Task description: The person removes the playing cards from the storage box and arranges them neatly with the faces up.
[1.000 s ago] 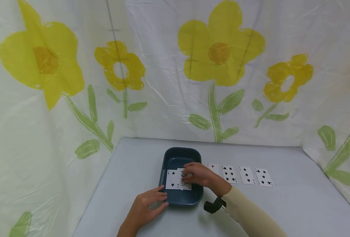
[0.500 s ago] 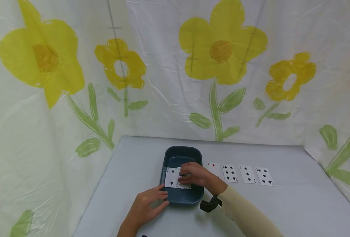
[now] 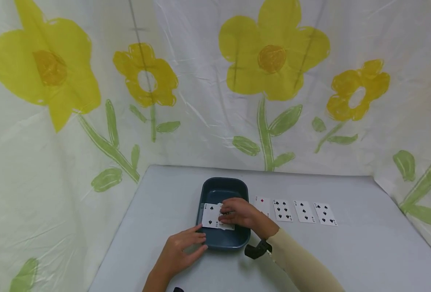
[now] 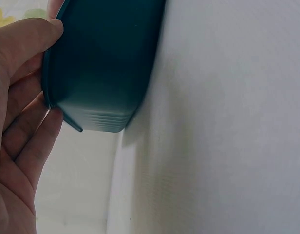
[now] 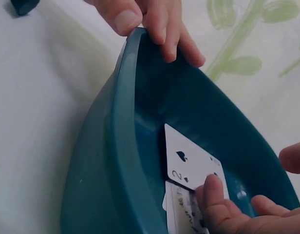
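A deep blue-green plastic tray (image 3: 225,240) stands on the table. Inside lies a two of spades (image 3: 210,215) beside a small overlapping pile of playing cards (image 5: 181,207), the top one densely printed. My left hand (image 3: 180,249) holds the tray's near-left corner; in the right wrist view its thumb is outside the rim and its fingers reach over to the inner side. My right hand (image 3: 239,213) reaches into the tray over the pile, covering part of it. One fingertip (image 5: 213,187) touches the cards, while the thumb stands apart from them.
To the right of the tray, several cards lie face up in a row: a diamond card (image 3: 262,205), a six of spades (image 3: 283,211), a three of spades (image 3: 304,211) and a five of spades (image 3: 325,214). A flower-printed curtain (image 3: 201,154) hangs behind the table (image 3: 365,251).
My right hand has shifted slightly left over the card pile. The left hand keeps its place at the tray's corner, and the head view has tilted a little.
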Demonstrator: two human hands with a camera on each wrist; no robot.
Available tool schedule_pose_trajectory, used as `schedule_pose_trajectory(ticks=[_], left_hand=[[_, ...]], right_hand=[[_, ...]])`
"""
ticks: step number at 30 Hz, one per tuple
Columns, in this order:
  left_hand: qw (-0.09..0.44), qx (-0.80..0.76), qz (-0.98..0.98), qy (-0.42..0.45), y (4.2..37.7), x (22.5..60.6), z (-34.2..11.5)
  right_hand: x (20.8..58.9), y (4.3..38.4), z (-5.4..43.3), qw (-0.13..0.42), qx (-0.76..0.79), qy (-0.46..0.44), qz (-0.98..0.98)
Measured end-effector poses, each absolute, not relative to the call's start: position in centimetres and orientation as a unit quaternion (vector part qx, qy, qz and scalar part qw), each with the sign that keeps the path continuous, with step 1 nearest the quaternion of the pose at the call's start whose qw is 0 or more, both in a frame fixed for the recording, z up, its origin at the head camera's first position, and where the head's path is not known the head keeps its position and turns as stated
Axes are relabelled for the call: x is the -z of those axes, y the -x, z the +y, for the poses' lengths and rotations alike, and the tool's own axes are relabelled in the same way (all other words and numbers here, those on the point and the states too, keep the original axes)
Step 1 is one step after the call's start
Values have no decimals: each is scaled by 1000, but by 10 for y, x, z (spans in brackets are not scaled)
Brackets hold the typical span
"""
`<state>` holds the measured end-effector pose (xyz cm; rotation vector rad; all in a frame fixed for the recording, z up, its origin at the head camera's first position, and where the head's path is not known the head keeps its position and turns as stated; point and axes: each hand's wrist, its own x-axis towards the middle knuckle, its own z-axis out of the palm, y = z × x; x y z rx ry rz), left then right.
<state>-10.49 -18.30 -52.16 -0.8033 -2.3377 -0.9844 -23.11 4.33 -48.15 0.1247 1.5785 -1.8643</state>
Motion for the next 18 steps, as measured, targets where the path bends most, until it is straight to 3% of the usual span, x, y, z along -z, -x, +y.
schedule_pose_trajectory(ticks=[18], left_hand=[[237,356,-857,287,105,523,-182]], right_hand=[[483,226,37,308,707,-43,635]])
